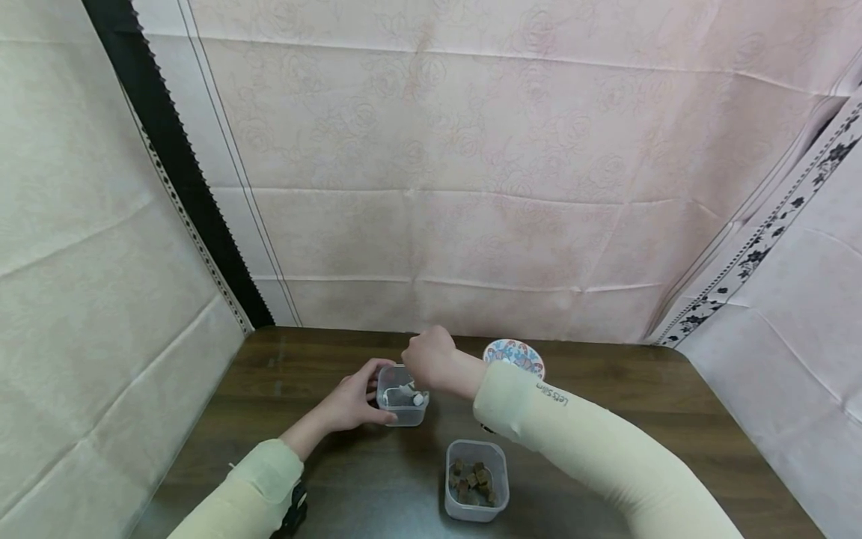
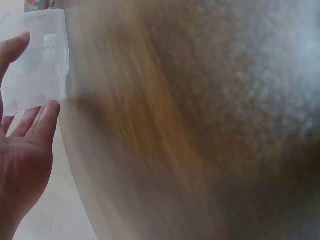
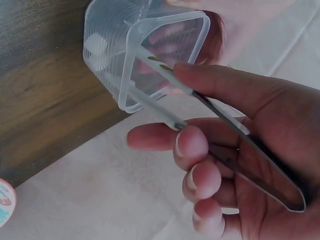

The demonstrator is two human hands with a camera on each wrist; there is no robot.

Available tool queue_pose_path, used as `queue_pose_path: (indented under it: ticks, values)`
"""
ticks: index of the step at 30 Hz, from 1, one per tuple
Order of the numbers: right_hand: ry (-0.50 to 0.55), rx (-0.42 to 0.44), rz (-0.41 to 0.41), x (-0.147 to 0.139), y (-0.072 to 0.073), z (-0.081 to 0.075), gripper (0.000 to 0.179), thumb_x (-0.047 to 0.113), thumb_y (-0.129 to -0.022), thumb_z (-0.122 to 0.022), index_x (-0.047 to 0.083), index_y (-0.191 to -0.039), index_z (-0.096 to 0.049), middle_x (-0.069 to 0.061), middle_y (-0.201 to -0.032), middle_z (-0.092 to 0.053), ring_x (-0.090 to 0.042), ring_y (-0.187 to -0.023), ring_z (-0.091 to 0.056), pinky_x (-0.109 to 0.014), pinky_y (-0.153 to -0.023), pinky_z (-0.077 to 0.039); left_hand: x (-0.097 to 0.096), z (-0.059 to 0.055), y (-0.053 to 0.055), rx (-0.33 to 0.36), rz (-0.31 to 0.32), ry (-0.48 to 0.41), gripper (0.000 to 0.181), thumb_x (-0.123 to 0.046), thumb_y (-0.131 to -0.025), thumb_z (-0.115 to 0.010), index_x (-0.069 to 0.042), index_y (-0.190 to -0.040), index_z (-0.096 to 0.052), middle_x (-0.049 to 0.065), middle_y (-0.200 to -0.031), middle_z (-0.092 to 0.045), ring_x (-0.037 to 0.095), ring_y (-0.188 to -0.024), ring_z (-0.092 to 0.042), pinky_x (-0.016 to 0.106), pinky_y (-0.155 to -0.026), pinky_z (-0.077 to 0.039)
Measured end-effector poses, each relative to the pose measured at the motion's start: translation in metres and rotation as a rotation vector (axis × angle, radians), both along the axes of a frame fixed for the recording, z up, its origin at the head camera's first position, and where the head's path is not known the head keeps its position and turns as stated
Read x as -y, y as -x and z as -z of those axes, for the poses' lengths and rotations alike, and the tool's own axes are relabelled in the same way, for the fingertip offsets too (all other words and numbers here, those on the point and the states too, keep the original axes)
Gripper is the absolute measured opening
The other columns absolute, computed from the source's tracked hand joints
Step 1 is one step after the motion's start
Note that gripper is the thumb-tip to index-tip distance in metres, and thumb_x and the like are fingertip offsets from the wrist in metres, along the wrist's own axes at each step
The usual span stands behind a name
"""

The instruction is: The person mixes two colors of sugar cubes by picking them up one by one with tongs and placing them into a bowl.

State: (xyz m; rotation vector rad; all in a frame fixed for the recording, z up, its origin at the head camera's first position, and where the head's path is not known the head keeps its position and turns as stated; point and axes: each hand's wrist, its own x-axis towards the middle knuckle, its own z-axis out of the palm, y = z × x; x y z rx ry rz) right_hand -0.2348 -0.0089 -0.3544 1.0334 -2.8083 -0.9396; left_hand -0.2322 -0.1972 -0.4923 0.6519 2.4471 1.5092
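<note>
My left hand (image 1: 353,400) grips a clear plastic container (image 1: 406,416) from the side, thumb at the near side and fingers round the far side. In the right wrist view my right hand (image 3: 250,110) holds small metal tongs (image 3: 220,113) with pale ends, thumb on one arm and fingers on the other. Those pale ends reach in through the container's mouth. A small white piece (image 3: 96,44) shows near the container's bottom; its kind is unclear. Whether the tongs touch it, I cannot tell.
Nearer the front of the wooden table (image 1: 337,486), a second clear container (image 1: 477,513) holds several small brown cubes (image 1: 471,479). A round dish with a colourful pattern (image 1: 518,354) lies behind my right wrist. Pale cloth (image 1: 431,224) hangs behind and at both sides.
</note>
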Motion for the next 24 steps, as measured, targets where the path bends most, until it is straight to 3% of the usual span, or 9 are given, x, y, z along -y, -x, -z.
queue_pose_path:
  ticks: [6, 10, 15, 24]
  values:
    - [-0.095, -0.007, 0.053, 0.009, -0.004, 0.005, 0.020, 0.044, -0.103, -0.068, 0.031, -0.106, -0.082, 0.009, -0.084, -0.073, -0.008, -0.063, -0.061, -0.024, -0.055, -0.057, 0.000, -0.001, 0.000, 0.006, 0.005, -0.006, 0.083, -0.012, -0.087, -0.091, -0.007, -0.153, -0.042, 0.025, -0.151, -0.052, 0.045, -0.138, -0.055, 0.053, -0.112, -0.052]
    - [-0.114, 0.017, 0.075, 0.014, -0.004, 0.005, 0.019, 0.040, -0.105, -0.066, 0.030, -0.107, -0.081, 0.009, -0.082, -0.071, -0.008, -0.061, -0.058, -0.022, -0.055, -0.056, -0.001, -0.001, 0.000, 0.005, 0.002, -0.004, 0.083, -0.011, -0.087, -0.091, -0.008, -0.153, -0.042, 0.024, -0.152, -0.051, 0.045, -0.139, -0.055, 0.052, -0.112, -0.053]
    - [-0.091, 0.056, 0.053, 0.016, -0.003, 0.003, 0.023, 0.046, -0.104, -0.067, 0.029, -0.108, -0.081, 0.009, -0.088, -0.074, -0.009, -0.066, -0.060, -0.024, -0.059, -0.056, 0.000, 0.000, 0.000, 0.012, -0.001, 0.002, 0.084, -0.012, -0.087, -0.091, -0.008, -0.154, -0.041, 0.024, -0.152, -0.051, 0.045, -0.140, -0.054, 0.053, -0.113, -0.052]
    - [-0.009, 0.104, 0.042, 0.011, -0.004, -0.005, 0.024, 0.048, -0.098, -0.073, 0.026, -0.099, -0.081, 0.008, -0.083, -0.072, -0.009, -0.067, -0.061, -0.027, -0.061, -0.057, 0.001, 0.001, 0.001, 0.005, 0.008, -0.007, 0.082, -0.012, -0.087, -0.091, -0.008, -0.153, -0.042, 0.026, -0.152, -0.051, 0.045, -0.139, -0.055, 0.053, -0.112, -0.052]
